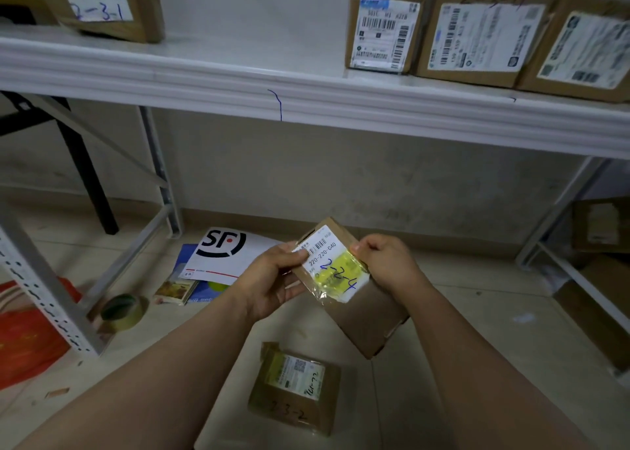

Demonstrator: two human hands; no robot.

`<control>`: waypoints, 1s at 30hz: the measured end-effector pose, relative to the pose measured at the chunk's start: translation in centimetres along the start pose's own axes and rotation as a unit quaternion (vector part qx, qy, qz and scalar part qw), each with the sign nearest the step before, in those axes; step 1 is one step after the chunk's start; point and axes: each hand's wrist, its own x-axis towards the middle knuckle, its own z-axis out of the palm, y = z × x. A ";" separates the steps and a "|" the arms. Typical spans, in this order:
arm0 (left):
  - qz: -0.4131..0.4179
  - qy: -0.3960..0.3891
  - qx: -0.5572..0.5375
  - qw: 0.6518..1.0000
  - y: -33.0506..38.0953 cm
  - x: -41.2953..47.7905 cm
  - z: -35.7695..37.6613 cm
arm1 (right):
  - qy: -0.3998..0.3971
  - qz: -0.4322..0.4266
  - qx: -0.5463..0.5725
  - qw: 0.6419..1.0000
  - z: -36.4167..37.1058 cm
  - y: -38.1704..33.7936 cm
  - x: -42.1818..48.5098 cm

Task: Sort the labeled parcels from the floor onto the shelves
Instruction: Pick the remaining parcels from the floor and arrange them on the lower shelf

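Brown cardboard parcel (361,313) tilted, white-and-yellow label (332,265) inked 2-2-4, second parcel (295,386) flat on floor (511,313), marked 2-3-2

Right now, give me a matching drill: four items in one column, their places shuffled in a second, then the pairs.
Items
1. 2-2-4 box
2. 2-3-2 parcel
3. 2-3-1 box
4. tape roll

Places
A. floor, beside the grey upright
B. on the shelf, far left
C. held by left hand and right hand
D. floor, bottom centre of view

Pairs: 1-C, 2-D, 3-B, 4-A
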 end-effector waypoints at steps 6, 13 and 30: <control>-0.036 0.006 0.105 0.994 0.0 -0.7 -0.7 | -0.037 -0.007 0.010 0.999 -0.5 0.5 -0.4; -0.048 -0.138 0.063 0.987 1.6 -2.5 -1.5 | -0.137 -0.023 0.003 0.990 -3.3 -3.4 -1.9; 0.297 -0.313 0.257 0.865 19.4 -16.2 11.2 | 0.310 -0.418 -0.196 0.831 -18.6 -21.7 -10.6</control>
